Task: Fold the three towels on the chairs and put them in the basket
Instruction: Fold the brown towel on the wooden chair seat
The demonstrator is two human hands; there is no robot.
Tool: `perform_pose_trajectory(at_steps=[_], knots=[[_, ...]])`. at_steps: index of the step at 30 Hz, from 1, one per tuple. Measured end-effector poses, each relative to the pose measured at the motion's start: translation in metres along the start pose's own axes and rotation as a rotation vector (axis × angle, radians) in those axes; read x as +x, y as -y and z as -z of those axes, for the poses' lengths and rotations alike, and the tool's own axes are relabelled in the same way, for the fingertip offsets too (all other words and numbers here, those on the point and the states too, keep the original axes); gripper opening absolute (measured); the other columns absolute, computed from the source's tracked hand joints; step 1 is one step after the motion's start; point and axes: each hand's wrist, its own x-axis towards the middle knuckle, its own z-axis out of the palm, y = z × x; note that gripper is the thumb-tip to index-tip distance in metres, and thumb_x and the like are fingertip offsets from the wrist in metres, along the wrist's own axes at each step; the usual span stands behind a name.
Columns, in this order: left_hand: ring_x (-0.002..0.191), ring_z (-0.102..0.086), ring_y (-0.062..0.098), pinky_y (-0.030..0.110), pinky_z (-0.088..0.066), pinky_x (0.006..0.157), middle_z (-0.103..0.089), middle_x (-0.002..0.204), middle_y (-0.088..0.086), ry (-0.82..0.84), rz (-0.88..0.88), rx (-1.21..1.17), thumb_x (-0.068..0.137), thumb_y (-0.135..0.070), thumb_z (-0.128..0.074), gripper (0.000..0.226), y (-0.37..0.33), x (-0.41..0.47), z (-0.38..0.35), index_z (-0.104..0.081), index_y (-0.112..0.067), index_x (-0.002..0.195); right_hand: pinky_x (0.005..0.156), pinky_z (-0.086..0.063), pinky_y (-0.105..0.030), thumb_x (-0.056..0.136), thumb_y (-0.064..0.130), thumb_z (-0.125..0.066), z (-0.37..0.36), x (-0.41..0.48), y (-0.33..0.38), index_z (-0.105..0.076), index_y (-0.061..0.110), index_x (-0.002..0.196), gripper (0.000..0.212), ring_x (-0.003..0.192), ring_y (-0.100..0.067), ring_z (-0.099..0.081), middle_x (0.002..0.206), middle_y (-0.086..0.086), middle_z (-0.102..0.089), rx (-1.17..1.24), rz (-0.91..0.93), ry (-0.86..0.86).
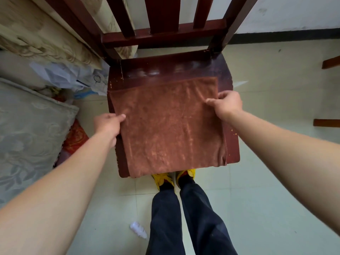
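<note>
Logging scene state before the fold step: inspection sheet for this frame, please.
Surface: chair seat, dark wood, paint chipped at edges.
Job's things: brown towel spread flat on the seat; basket not in view.
Clutter: small white bottle on floor; plastic bags and cushion at left.
Hands: left hand pinches towel's left edge; right hand pinches its right edge.
Cables: nothing seen.
Surroundings: tiled floor, white wall, wooden furniture at right edge.

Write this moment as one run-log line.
stage: folding | towel: brown, flat on chair seat | left hand: holds left edge | right hand: holds right edge | basket: not in view
</note>
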Motion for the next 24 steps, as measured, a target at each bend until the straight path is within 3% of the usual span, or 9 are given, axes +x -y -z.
perform_pose_trajectory(at_steps=[4,6,7,9,13,15,17,20,24], knots=[[0.091,-0.066,0.023,0.036,-0.054,0.086,-0.068,0.1,0.006,-0.04,-0.074,-0.031,0.081,-0.017,-0.075,0.015,-0.032,0.018,-0.005,-0.06,-0.014,0.084,0.084,-0.048,-0.029,0.079,0.033,-0.076,0.0,0.023,0.019,-0.061,0.018,0.079,0.021,0.088,-0.018,-0.063,0.092,-0.003,-0.068,-0.029,0.036,-0.082],[0.09,-0.068,0.024,0.036,-0.055,0.082,-0.072,0.098,0.008,-0.062,-0.103,-0.021,0.075,-0.019,-0.077,0.016,-0.044,0.026,-0.004,-0.066,-0.013,0.085,0.087,-0.049,-0.029,0.081,0.033,-0.074,0.009,0.031,0.022,-0.065,0.021,0.087,0.017,0.088,-0.02,-0.063,0.094,-0.004,-0.069,0.014,0.013,-0.136],[0.088,-0.067,0.022,0.034,-0.053,0.078,-0.071,0.095,0.006,-0.076,-0.118,-0.014,0.076,-0.017,-0.074,0.009,-0.049,0.027,-0.005,-0.065,-0.018,0.077,0.086,-0.051,-0.03,0.081,0.033,-0.074,0.014,0.035,0.023,-0.065,0.02,0.086,0.016,0.084,-0.02,-0.062,0.09,-0.003,-0.067,0.021,0.004,-0.145],[0.084,-0.063,0.019,0.032,-0.053,0.075,-0.067,0.09,0.003,-0.091,-0.155,0.001,0.083,-0.009,-0.064,0.021,-0.064,0.027,-0.009,-0.061,-0.021,0.066,0.083,-0.055,-0.034,0.079,0.034,-0.074,0.021,0.044,0.029,-0.061,0.02,0.076,0.019,0.08,-0.022,-0.063,0.083,-0.002,-0.066,0.021,0.009,-0.161],[0.088,-0.062,0.018,0.032,-0.054,0.082,-0.065,0.095,0.003,-0.085,-0.19,-0.025,0.091,-0.012,-0.056,0.014,-0.085,0.034,-0.023,-0.063,-0.022,0.085,0.083,-0.056,-0.038,0.079,0.034,-0.073,0.026,0.059,0.048,-0.055,0.021,0.067,0.026,0.088,-0.027,-0.068,0.088,-0.004,-0.069,0.012,0.038,-0.178],[0.094,-0.064,0.02,0.034,-0.056,0.086,-0.065,0.1,0.004,-0.083,-0.168,-0.024,0.09,-0.022,-0.062,0.005,-0.088,0.045,-0.03,-0.062,-0.019,0.094,0.087,-0.054,-0.037,0.08,0.035,-0.073,0.022,0.07,0.056,-0.058,0.021,0.075,0.021,0.093,-0.026,-0.066,0.094,-0.004,-0.067,-0.023,0.038,-0.177],[0.094,-0.063,0.019,0.035,-0.054,0.088,-0.064,0.103,0.002,-0.11,-0.157,0.02,0.087,-0.032,-0.067,0.024,-0.087,0.048,-0.032,-0.06,-0.015,0.102,0.089,-0.052,-0.036,0.081,0.037,-0.072,0.019,0.072,0.057,-0.065,0.019,0.095,0.023,0.1,-0.028,-0.064,0.102,-0.005,-0.068,-0.131,0.071,-0.172],[0.092,-0.061,0.018,0.035,-0.054,0.089,-0.061,0.098,0.001,-0.139,-0.169,0.098,0.085,-0.034,-0.07,0.022,-0.085,0.049,-0.034,-0.054,-0.019,0.078,0.089,-0.049,-0.035,0.082,0.043,-0.067,0.017,0.068,0.051,-0.061,0.021,0.112,0.038,0.106,-0.031,-0.062,0.11,-0.006,-0.068,-0.261,0.149,-0.185],[0.091,-0.067,0.028,0.036,-0.054,0.081,-0.066,0.094,0.008,-0.15,-0.128,0.146,0.082,-0.032,-0.072,0.024,-0.079,0.031,-0.031,-0.055,-0.016,0.078,0.092,-0.05,-0.042,0.078,0.049,-0.068,0.027,0.053,0.042,-0.057,0.026,0.116,0.046,0.106,-0.028,-0.063,0.111,-0.002,-0.068,-0.216,0.132,-0.163]])
